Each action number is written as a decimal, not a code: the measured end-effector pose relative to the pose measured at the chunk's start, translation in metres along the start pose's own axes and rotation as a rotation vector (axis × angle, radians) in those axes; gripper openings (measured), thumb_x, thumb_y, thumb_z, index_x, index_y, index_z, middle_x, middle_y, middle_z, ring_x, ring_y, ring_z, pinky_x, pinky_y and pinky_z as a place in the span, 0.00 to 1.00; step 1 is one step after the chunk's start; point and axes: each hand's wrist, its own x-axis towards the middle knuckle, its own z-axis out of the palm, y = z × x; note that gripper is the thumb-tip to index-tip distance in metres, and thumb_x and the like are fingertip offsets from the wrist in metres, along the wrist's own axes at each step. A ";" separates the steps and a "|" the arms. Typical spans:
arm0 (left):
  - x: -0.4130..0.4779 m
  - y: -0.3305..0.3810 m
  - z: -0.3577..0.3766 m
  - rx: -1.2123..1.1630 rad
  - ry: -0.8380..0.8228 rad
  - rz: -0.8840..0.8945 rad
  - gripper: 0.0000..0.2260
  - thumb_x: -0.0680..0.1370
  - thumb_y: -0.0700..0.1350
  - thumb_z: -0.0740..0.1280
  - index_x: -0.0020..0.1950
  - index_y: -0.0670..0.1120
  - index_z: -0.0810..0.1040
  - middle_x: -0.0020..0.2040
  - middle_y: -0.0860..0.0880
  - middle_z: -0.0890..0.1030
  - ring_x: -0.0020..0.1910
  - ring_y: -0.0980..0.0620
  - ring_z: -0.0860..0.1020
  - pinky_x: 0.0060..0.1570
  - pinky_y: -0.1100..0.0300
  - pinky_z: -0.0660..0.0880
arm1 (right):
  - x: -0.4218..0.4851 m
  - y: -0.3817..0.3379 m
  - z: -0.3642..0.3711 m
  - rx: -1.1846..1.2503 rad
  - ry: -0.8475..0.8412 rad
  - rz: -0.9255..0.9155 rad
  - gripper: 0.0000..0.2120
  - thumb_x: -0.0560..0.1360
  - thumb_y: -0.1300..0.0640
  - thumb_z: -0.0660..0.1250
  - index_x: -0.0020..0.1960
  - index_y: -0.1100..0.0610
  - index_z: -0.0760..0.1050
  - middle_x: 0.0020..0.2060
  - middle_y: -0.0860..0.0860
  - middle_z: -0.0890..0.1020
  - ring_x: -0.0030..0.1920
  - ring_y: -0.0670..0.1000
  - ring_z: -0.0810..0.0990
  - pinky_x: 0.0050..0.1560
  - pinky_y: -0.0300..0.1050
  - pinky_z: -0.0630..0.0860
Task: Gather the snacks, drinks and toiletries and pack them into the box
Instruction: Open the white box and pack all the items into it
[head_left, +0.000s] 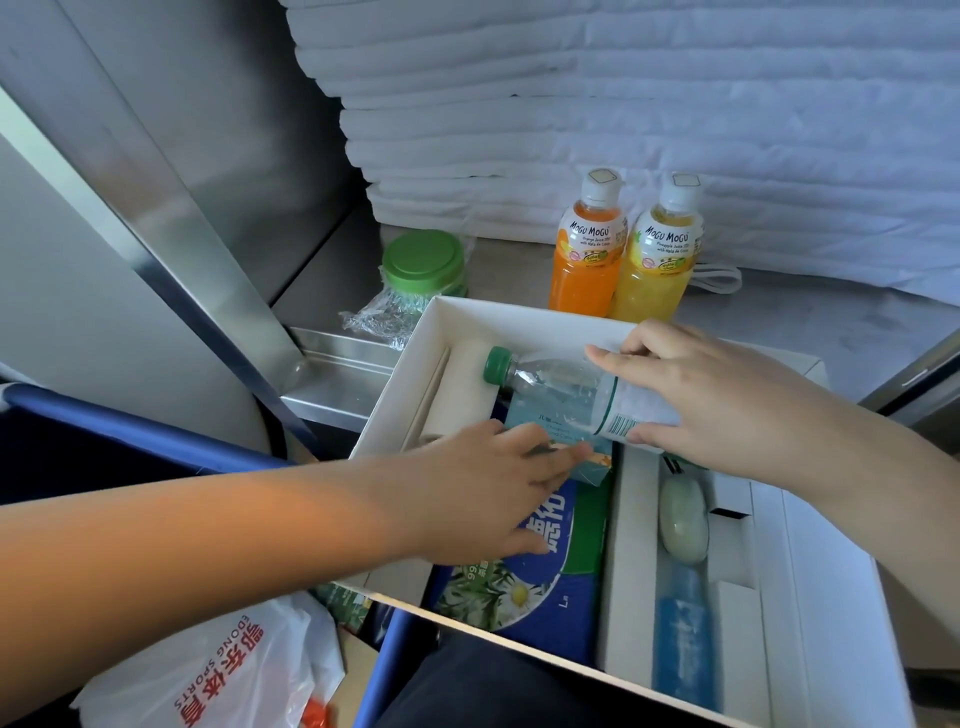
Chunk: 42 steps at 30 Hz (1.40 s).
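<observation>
Over box (524, 312): right hand (711, 395) grips water bottle (561, 389); left hand (488, 488) flat on carton (550, 431).

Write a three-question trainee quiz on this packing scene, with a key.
1. True or false: both Mogu Mogu bottles are already inside the box.
2. Which hand holds the clear water bottle? A) left B) right
3. Fill in: the jar left of the box has a ____ lid.

Key: 1 false, they stand behind it. 2 B, the right hand; the left hand rests on a teal carton. 3 green.
</observation>
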 end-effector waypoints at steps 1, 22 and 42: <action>-0.003 -0.007 -0.003 -0.039 0.037 -0.001 0.27 0.81 0.59 0.48 0.76 0.44 0.57 0.77 0.49 0.50 0.70 0.50 0.57 0.66 0.51 0.63 | 0.000 0.001 0.000 0.002 0.002 0.002 0.37 0.71 0.47 0.70 0.75 0.46 0.56 0.57 0.44 0.66 0.57 0.43 0.64 0.55 0.45 0.71; -0.014 -0.032 0.006 -0.106 0.158 -0.123 0.20 0.78 0.57 0.59 0.69 0.52 0.69 0.68 0.50 0.67 0.64 0.51 0.68 0.65 0.54 0.64 | -0.002 -0.002 -0.007 -0.080 -0.005 -0.020 0.36 0.72 0.42 0.67 0.75 0.44 0.55 0.62 0.41 0.66 0.61 0.42 0.64 0.52 0.40 0.70; -0.040 -0.045 -0.021 -0.061 0.358 -0.229 0.15 0.75 0.51 0.64 0.60 0.51 0.78 0.56 0.51 0.80 0.52 0.52 0.79 0.51 0.55 0.76 | -0.009 0.003 -0.020 -0.043 0.049 -0.018 0.29 0.73 0.39 0.58 0.73 0.42 0.60 0.61 0.39 0.68 0.57 0.37 0.62 0.43 0.33 0.60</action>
